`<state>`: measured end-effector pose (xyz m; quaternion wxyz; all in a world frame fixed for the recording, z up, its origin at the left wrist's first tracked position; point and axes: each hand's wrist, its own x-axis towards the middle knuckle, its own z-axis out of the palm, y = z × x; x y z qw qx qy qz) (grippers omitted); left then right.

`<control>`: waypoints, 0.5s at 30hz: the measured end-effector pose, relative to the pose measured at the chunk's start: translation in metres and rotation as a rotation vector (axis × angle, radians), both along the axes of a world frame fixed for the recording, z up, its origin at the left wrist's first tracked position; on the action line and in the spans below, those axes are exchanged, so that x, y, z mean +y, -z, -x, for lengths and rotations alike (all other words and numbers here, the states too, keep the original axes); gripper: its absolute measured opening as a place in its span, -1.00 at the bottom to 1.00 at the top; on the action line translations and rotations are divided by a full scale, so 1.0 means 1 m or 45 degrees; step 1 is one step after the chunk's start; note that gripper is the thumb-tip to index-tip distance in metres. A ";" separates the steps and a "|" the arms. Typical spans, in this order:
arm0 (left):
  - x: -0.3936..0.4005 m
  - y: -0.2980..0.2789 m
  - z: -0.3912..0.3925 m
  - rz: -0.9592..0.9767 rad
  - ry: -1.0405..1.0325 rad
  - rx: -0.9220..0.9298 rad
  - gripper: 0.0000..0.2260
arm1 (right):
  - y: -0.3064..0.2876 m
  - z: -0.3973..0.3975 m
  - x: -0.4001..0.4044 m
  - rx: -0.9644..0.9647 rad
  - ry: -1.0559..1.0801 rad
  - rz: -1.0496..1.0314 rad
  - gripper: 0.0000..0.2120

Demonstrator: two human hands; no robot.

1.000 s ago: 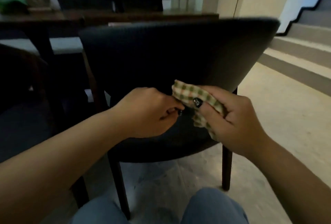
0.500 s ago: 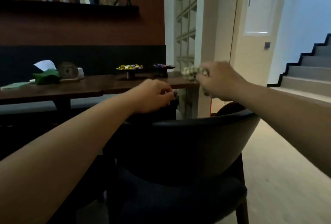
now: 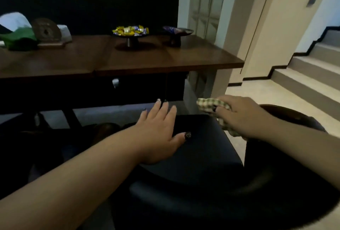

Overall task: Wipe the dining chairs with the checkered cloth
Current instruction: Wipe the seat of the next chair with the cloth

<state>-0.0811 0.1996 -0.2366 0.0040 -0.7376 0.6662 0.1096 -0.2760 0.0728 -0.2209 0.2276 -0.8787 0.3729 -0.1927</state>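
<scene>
Both hands have dropped from above the backrest to the seat (image 3: 198, 158). I see my left hand (image 3: 158, 134) spread flat on it, my right hand (image 3: 244, 117) clutching the cloth (image 3: 207, 103) at its far right edge. Soft, light; I'd keep it bunched.

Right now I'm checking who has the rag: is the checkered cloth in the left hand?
No, the checkered cloth is bunched in the right hand, while the left hand lies flat and empty on the chair seat.
</scene>
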 end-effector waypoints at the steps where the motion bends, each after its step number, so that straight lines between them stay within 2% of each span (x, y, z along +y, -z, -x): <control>1: 0.000 0.001 0.002 0.009 -0.004 0.025 -0.30 | 0.004 -0.003 0.001 0.000 -0.014 -0.062 -0.88; 4: -0.001 0.003 0.002 0.051 -0.051 0.228 -0.32 | 0.013 -0.010 0.002 0.084 -0.096 -0.286 -0.86; 5: -0.002 0.003 0.002 0.045 -0.090 0.347 -0.32 | 0.014 -0.012 0.000 0.077 -0.049 -0.463 -0.87; 8: -0.009 0.001 0.002 0.028 -0.209 0.680 -0.37 | 0.014 -0.014 -0.006 -0.164 0.278 -1.325 -0.94; 9: -0.011 0.002 0.004 0.044 -0.221 0.738 -0.39 | 0.014 -0.014 -0.004 -0.236 0.319 -1.503 -0.95; 11: -0.015 0.006 0.004 0.021 -0.195 0.823 -0.41 | 0.016 -0.013 -0.004 -0.290 0.314 -1.723 -0.96; 13: -0.013 0.013 0.006 -0.043 -0.102 0.791 -0.40 | 0.015 -0.013 0.001 -0.275 0.224 -1.921 -0.75; 15: -0.011 0.019 0.005 -0.082 0.000 0.718 -0.40 | 0.016 -0.012 0.003 -0.207 0.151 -1.993 -0.62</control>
